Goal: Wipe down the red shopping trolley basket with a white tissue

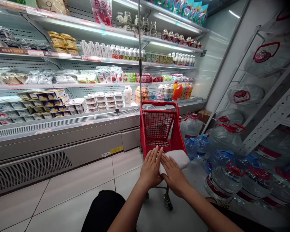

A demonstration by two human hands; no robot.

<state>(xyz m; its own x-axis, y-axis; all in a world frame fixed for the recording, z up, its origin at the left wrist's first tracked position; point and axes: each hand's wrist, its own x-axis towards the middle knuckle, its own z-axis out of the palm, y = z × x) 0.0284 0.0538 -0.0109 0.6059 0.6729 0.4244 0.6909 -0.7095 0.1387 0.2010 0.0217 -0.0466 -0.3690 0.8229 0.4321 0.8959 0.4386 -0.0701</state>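
Note:
Both hands are in front of a red shopping cart (179, 132), close to its near end. My left hand (150, 169) has its fingers stretched out, pointing away from me, and holds nothing that I can see. Beside it, almost touching, my right hand (174, 175) lies over a folded white cloth (180, 158), which sticks out past its fingers on the right. The cloth's underside and part of my right thumb's grip are hidden. The cart's handle (159, 103) is at its far end.
A lit refrigerated display (87, 129) with stocked shelves runs along the left and back. A glass door edge (140, 64) stands upright behind the cart. Large water bottles (223, 180) crowd the floor at right, beside a white metal rack (265, 122). My dark-clad knee (103, 206) is low left.

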